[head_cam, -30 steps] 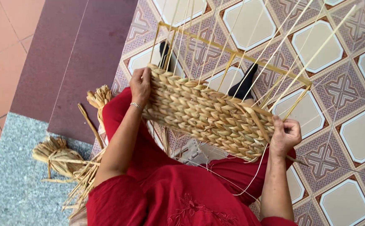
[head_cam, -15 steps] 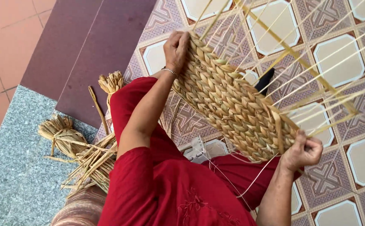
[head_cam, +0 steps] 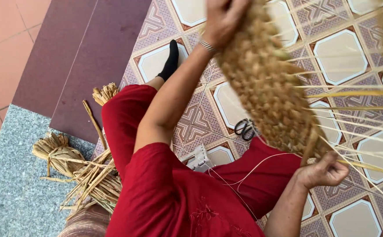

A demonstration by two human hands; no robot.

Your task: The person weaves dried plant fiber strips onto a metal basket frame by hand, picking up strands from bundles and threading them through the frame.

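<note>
Woven straw panel hangs in the air in front of you, tilted from upper left to lower right, held at both ends with loose pale strands fanning off to the right. Starting at the far left, bundles of dried straw lie on the grey speckled floor beside your red-clothed leg. Moving right, your left hand is closed around the panel's top edge — a thin bracelet sits at the wrist. Below the panel, a pair of scissors rests on the patterned tile floor. Further right, your right hand is curled shut, pinching the panel's lower corner and a few thin strands.
</note>
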